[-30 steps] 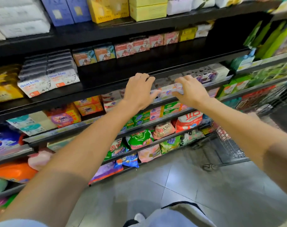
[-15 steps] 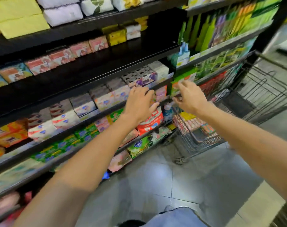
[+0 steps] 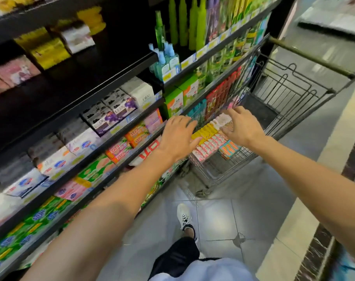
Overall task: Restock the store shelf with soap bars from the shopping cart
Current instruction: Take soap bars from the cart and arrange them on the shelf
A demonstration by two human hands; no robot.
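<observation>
soap bars (image 3: pixel 208 141) under seemingly open hands

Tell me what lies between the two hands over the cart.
In the head view, between the left hand and the right hand lie soap bars in the shopping cart: a yellow row and a pale pack.

My view was evenly bright, glare on floor tiles (image 3: pixel 219 218) at five o'clock, shelf boxes (image 3: pixel 51 165) smeared at nine, edges bowed.
</observation>
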